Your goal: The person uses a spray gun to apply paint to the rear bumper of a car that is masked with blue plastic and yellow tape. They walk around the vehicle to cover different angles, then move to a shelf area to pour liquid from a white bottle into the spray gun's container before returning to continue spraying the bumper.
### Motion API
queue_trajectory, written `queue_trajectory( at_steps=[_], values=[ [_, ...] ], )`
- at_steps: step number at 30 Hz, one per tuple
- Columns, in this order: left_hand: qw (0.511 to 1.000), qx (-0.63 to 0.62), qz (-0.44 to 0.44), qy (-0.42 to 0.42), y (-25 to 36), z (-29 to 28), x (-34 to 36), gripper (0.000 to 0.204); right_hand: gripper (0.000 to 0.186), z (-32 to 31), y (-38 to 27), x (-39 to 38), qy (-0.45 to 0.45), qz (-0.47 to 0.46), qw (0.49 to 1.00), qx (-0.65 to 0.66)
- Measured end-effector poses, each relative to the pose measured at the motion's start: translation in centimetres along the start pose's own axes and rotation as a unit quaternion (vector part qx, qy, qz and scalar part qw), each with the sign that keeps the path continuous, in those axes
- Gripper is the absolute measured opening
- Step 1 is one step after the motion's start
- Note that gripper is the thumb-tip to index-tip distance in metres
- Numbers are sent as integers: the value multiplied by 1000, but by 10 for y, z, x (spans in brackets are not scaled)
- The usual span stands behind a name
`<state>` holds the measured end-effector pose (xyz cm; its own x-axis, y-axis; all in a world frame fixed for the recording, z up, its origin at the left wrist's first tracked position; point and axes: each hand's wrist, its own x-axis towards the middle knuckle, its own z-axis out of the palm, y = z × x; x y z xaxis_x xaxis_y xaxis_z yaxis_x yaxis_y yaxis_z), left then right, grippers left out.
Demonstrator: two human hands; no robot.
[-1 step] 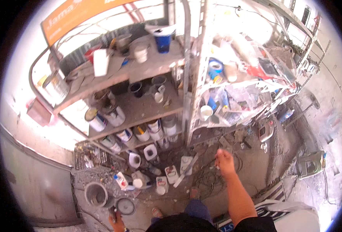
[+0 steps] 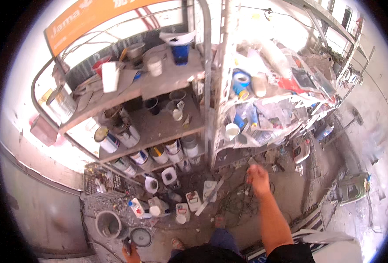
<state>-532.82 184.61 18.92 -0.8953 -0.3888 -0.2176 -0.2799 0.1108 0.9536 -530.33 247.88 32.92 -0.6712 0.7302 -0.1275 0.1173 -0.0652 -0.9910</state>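
Note:
At the lower left edge, my left hand (image 2: 132, 255) is closed round a dark, narrow object (image 2: 127, 246) whose kind I cannot make out. A round grey lid (image 2: 141, 237) lies on the floor just above that hand, with a grey bucket (image 2: 108, 225) beside it. My right arm reaches forward over the floor. Its hand (image 2: 258, 180) has curled fingers, and whatever is in them, if anything, is hidden. Below that hand, a tangle of dark cable or wire (image 2: 242, 198) lies on the ground.
A dusty shelf rack (image 2: 159, 120) with cans and cups stands ahead. To its right, another rack holds tape rolls (image 2: 241, 79) and plastic bags. White jugs (image 2: 194, 200) and a long pale strip (image 2: 209, 197) lie on the floor. A white chair-like object (image 2: 334, 247) is at lower right.
The view has shifted slightly, and the picture is sharper. My right hand shows a little further right; both hands keep the same closed shape.

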Motion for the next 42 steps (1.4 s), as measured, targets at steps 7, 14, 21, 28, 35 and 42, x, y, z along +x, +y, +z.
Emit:
queue_trajectory(
  at_steps=[7,14,21,28,35,42],
  values=[
    [995,86,55,8,21,40,-66,44,16,-39,-168,175,36,-303,952,13],
    [993,117,19,26,10,71,-98,47,31,-52,-244,325,159,-376,868,-281],
    [980,188,-2,57,-3,64,-132,44,39,-34,-263,393,16,-244,877,-413],
    [916,386,108,16,-13,54,-156,44,29,-24,-267,388,58,-286,856,-428],
    [644,604,467,47,-17,49,-152,42,28,-32,-269,392,107,-320,886,-317],
    [963,249,49,86,-43,44,-134,46,27,-65,-308,339,185,-476,823,-251]
  ],
)
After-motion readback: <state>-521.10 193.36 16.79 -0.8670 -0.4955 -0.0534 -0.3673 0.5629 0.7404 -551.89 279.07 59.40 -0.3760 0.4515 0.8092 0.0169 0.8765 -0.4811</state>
